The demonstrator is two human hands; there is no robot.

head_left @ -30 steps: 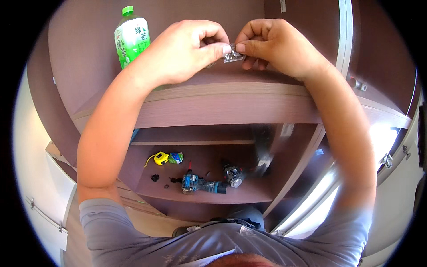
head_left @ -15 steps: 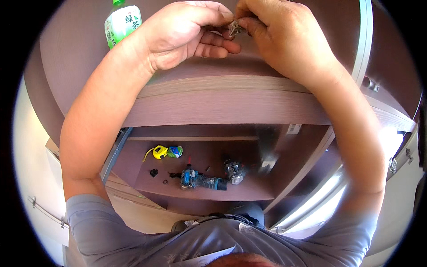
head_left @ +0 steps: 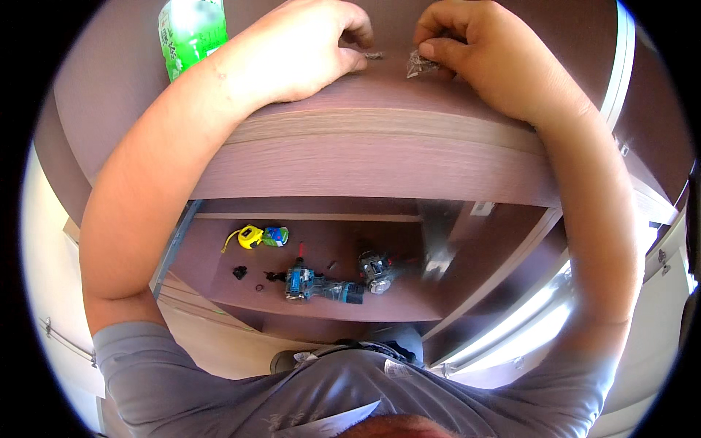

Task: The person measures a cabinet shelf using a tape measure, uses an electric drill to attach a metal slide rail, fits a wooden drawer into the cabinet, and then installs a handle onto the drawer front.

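My left hand [head_left: 310, 51] rests over the wooden surface, its thumb and fingers curled but apart. A small metallic piece [head_left: 374, 55] lies just beyond the thumb tip; its kind is too small to make out. To the right, my right hand [head_left: 485, 55] pinches a small clear plastic bag [head_left: 419, 67] between thumb and fingers. The bag is crumpled, and its contents cannot be made out. A gap of surface separates the two hands.
A green drink bottle [head_left: 193, 36] stands beside my left forearm. Below the wooden board's edge [head_left: 380, 164], a lower shelf holds a yellow tape measure [head_left: 250, 236], a blue-green box [head_left: 276, 236], a blue cordless drill [head_left: 310, 283], a second power tool [head_left: 375, 272] and a small black piece [head_left: 239, 272].
My hands were together at the small bag; now they are apart. The right keeps the bag, while the left has turned palm down toward the surface beside a small metallic piece.
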